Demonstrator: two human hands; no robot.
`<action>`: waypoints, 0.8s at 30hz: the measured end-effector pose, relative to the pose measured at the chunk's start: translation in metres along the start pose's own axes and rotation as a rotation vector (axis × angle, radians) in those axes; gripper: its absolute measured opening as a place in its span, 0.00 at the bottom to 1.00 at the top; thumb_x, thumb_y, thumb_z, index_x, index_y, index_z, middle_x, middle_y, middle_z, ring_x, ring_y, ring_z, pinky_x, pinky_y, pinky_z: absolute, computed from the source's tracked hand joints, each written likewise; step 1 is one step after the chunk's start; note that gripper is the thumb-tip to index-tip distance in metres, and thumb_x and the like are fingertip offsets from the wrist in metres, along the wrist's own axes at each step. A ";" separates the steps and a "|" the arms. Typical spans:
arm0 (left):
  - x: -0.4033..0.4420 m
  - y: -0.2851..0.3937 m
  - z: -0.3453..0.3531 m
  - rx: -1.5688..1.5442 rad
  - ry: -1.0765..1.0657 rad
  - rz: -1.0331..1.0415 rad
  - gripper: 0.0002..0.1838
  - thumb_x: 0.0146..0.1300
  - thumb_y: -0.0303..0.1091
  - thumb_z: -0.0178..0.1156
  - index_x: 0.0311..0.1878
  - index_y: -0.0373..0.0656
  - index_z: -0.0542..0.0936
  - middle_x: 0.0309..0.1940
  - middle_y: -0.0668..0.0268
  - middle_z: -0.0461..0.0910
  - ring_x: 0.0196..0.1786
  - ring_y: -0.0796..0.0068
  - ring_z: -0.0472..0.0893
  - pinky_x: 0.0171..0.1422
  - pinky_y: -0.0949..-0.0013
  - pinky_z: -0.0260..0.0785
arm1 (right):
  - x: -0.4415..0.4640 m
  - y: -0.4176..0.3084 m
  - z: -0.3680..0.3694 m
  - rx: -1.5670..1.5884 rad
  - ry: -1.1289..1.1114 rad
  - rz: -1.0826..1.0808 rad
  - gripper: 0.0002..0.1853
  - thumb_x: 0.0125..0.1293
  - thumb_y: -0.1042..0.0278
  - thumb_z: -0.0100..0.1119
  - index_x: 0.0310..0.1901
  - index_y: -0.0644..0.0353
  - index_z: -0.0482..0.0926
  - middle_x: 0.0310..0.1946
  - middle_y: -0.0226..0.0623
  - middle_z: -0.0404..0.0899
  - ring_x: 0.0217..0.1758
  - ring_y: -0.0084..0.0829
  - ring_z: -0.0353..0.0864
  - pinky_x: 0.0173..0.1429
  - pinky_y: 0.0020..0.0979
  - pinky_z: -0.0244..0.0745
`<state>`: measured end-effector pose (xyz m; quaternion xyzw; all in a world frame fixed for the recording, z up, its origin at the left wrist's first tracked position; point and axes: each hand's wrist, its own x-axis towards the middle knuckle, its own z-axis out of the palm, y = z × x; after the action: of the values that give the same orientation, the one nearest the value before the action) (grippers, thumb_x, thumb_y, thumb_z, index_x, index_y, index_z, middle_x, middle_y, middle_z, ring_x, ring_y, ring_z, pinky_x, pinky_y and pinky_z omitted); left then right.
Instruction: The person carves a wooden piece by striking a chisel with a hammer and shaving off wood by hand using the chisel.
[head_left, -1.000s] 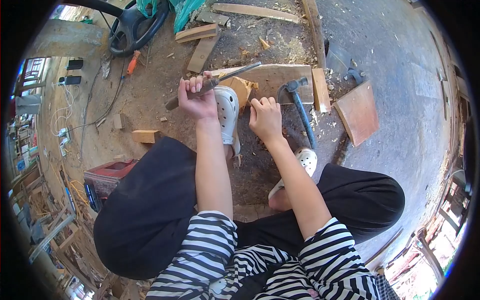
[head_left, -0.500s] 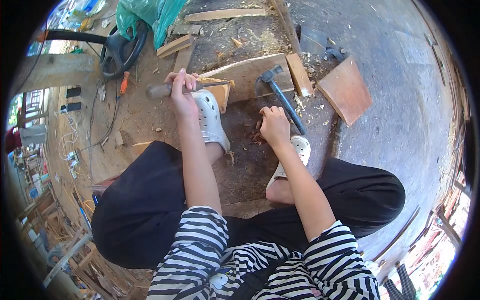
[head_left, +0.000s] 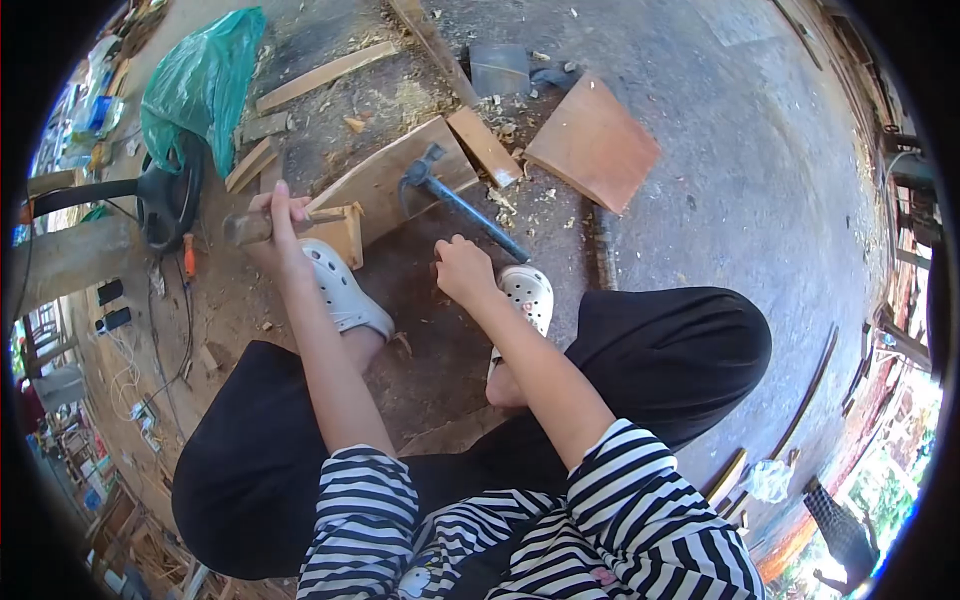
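Note:
My left hand (head_left: 284, 232) is closed around a chisel (head_left: 246, 229) with a thick wooden handle. Its metal blade points right, over a small wooden block (head_left: 345, 238) beside my left clog (head_left: 345, 290). My right hand (head_left: 466, 271) is held with curled fingers above the floor between my feet, near my right clog (head_left: 526, 297). Whatever is in those fingers, if anything, is hidden. Just beyond it a hammer (head_left: 465, 208) with a blue handle lies with its claw head on a wide wooden board (head_left: 385, 180).
A square wooden piece (head_left: 595, 145) and a short wood strip (head_left: 484, 147) lie ahead among shavings. To the left are a green plastic bag (head_left: 205, 85), a black steering wheel (head_left: 172, 205), an orange-handled screwdriver (head_left: 190, 257) and cables. Another person (head_left: 842, 535) appears at lower right.
The camera view has turned right, so the floor items appear farther left. My left hand keeps the chisel by the block; my right hand stays curled near the hammer.

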<state>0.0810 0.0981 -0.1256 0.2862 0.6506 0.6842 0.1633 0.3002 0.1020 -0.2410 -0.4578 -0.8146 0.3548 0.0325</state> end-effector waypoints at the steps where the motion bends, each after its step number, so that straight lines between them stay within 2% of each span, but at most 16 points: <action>1: 0.000 0.003 0.002 -0.021 0.021 -0.016 0.12 0.66 0.29 0.60 0.26 0.43 0.72 0.18 0.71 0.69 0.23 0.80 0.70 0.43 0.65 0.76 | 0.000 0.001 -0.001 0.010 -0.010 0.019 0.10 0.55 0.69 0.62 0.38 0.61 0.79 0.39 0.49 0.78 0.45 0.47 0.81 0.48 0.43 0.79; 4: 0.000 0.005 0.000 -0.003 0.073 -0.023 0.14 0.66 0.29 0.60 0.24 0.45 0.70 0.18 0.72 0.68 0.22 0.80 0.69 0.43 0.64 0.76 | 0.000 0.004 0.004 0.053 -0.044 0.069 0.09 0.56 0.68 0.60 0.37 0.62 0.80 0.39 0.52 0.79 0.44 0.49 0.82 0.49 0.45 0.78; 6: -0.002 0.007 0.000 0.001 0.107 0.027 0.11 0.66 0.30 0.61 0.27 0.41 0.73 0.18 0.70 0.71 0.22 0.80 0.72 0.41 0.66 0.77 | -0.001 0.009 0.007 0.046 -0.062 0.075 0.09 0.57 0.68 0.59 0.37 0.62 0.79 0.39 0.52 0.79 0.44 0.50 0.82 0.49 0.46 0.77; 10: 0.002 0.002 0.000 -0.050 0.117 0.039 0.11 0.64 0.29 0.62 0.27 0.39 0.73 0.17 0.70 0.70 0.20 0.80 0.71 0.38 0.66 0.77 | -0.002 0.015 0.011 0.070 -0.061 0.062 0.08 0.58 0.68 0.58 0.36 0.61 0.80 0.36 0.51 0.79 0.43 0.50 0.82 0.49 0.47 0.77; 19: 0.002 0.003 0.006 -0.072 0.052 0.017 0.12 0.65 0.27 0.61 0.25 0.39 0.72 0.16 0.69 0.70 0.19 0.82 0.70 0.36 0.68 0.76 | 0.001 0.014 0.014 0.046 -0.076 0.080 0.08 0.59 0.68 0.58 0.38 0.61 0.80 0.37 0.51 0.80 0.43 0.50 0.82 0.48 0.46 0.77; 22: 0.001 0.004 0.006 -0.037 0.013 0.029 0.13 0.65 0.28 0.62 0.24 0.38 0.73 0.16 0.70 0.70 0.19 0.82 0.70 0.33 0.71 0.74 | 0.005 0.008 0.010 0.070 -0.016 0.056 0.08 0.59 0.67 0.58 0.37 0.58 0.81 0.34 0.48 0.80 0.42 0.50 0.80 0.47 0.46 0.76; 24: 0.001 0.005 0.007 0.010 0.010 0.029 0.13 0.64 0.29 0.62 0.24 0.38 0.73 0.15 0.70 0.71 0.19 0.82 0.71 0.31 0.73 0.72 | 0.010 0.001 0.002 0.147 0.142 0.018 0.07 0.60 0.69 0.58 0.40 0.58 0.80 0.32 0.46 0.79 0.41 0.48 0.81 0.46 0.44 0.75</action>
<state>0.0848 0.1036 -0.1208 0.2929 0.6505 0.6848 0.1488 0.2945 0.1087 -0.2458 -0.4854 -0.7778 0.3807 0.1203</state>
